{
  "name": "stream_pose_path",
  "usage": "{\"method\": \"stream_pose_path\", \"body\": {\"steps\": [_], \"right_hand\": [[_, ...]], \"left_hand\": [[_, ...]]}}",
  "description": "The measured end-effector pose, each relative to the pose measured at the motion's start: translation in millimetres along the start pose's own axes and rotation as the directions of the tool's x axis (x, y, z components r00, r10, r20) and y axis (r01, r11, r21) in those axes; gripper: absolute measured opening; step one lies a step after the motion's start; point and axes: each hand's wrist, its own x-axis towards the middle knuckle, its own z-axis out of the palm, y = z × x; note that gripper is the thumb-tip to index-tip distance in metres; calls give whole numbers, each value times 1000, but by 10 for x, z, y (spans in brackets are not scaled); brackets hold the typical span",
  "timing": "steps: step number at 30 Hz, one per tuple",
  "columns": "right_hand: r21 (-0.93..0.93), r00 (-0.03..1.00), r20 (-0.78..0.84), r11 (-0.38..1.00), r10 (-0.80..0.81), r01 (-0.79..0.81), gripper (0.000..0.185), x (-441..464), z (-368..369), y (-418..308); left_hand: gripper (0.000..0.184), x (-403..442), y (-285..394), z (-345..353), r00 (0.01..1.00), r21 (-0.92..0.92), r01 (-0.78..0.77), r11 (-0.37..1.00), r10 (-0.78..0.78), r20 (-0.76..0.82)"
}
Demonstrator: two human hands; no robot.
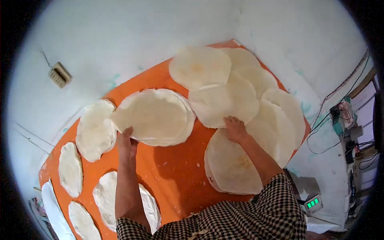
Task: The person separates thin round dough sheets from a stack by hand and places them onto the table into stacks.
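My left hand [128, 145] pinches the near-left edge of a thin round dough sheet [150, 112], thumb on top and fingers underneath. That sheet lies on a stack of similar sheets whose edges show at the right. My right hand [235, 129] rests, fingers outstretched, on the near edge of another pale dough sheet [224, 102]; its thumb is hidden. Just below that hand lies a stacked dough sheet [236, 164] with a browned patch. At the far side, one more dough sheet [200, 68] overlaps its neighbours.
An orange tabletop [176, 168] stands against white walls. Thicker, wrinkled dough rounds [96, 130] lie along its left side. A wall socket [60, 75] is at upper left. To the right are loose cables [320, 128] and a device with a green lit display [313, 203].
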Motion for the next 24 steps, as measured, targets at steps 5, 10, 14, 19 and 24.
{"method": "stream_pose_path", "body": {"steps": [5, 10, 14, 19, 24], "right_hand": [[223, 995, -102, 975, 24, 0, 31, 411, 0, -16], [128, 978, -191, 990, 80, -56, 29, 1150, 157, -81], [-158, 920, -389, 987, -57, -5, 26, 1628, 330, -119], [-337, 852, -493, 941, -175, -1, 22, 2054, 669, -50], [-248, 936, -324, 967, -138, 57, 15, 2248, 629, -97]], "left_hand": [[40, -775, 279, -168, 991, -74, -113, 991, 107, -74], [46, -1665, -385, -1141, 922, -209, 67, 975, -141, -362], [45, -1999, -679, -1242, 929, -324, 137, 936, -235, -286], [46, -1993, -612, -1067, 921, -442, 167, 881, -299, -250], [42, -1941, -704, -1201, 969, -35, 168, 985, -172, -178]]}}
